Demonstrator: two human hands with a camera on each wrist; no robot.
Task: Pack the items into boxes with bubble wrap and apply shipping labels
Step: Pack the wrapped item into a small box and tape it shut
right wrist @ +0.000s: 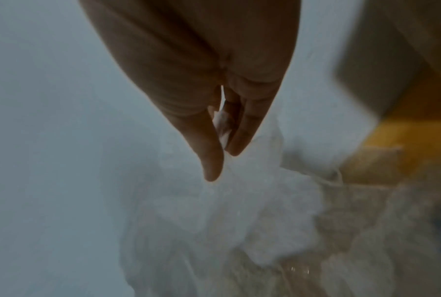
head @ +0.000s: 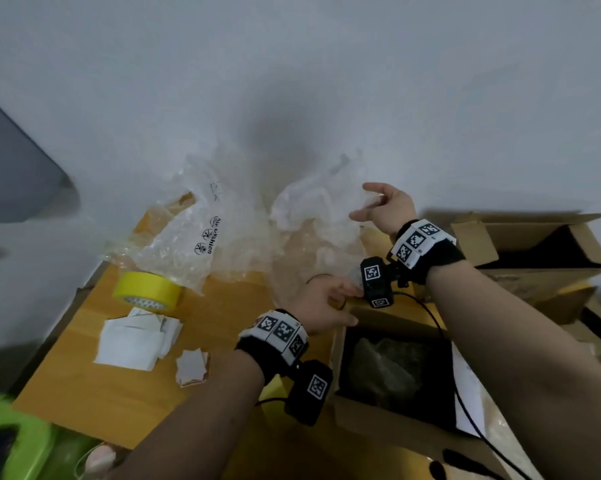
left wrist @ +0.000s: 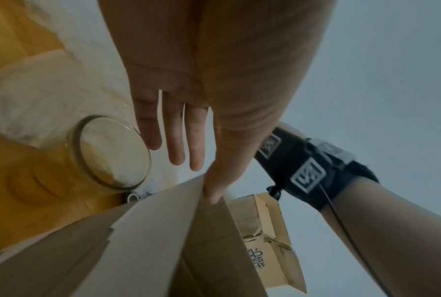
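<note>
Head view: my right hand (head: 384, 206) is up at 1 o'clock, thumb and fingers pinching a sheet of bubble wrap (head: 313, 209) that hangs down to the bench (head: 84, 393). Right wrist view confirms the pinch, wrap bunched between the fingertips (right wrist: 209, 160). My left hand (head: 321, 306) is at centre, fingers straight and released, thumb touching the raised flap of the open box (head: 375, 415) at 5 o'clock. Left wrist view shows a glass jar (left wrist: 107, 154) lying on its side just beside those fingers. The box holds something wrapped. Yellow tape roll (head: 146, 291) at 9 o'clock, labels (head: 132, 341) near it at 8. More cardboard boxes (head: 534, 240) at 3 o'clock.
</note>
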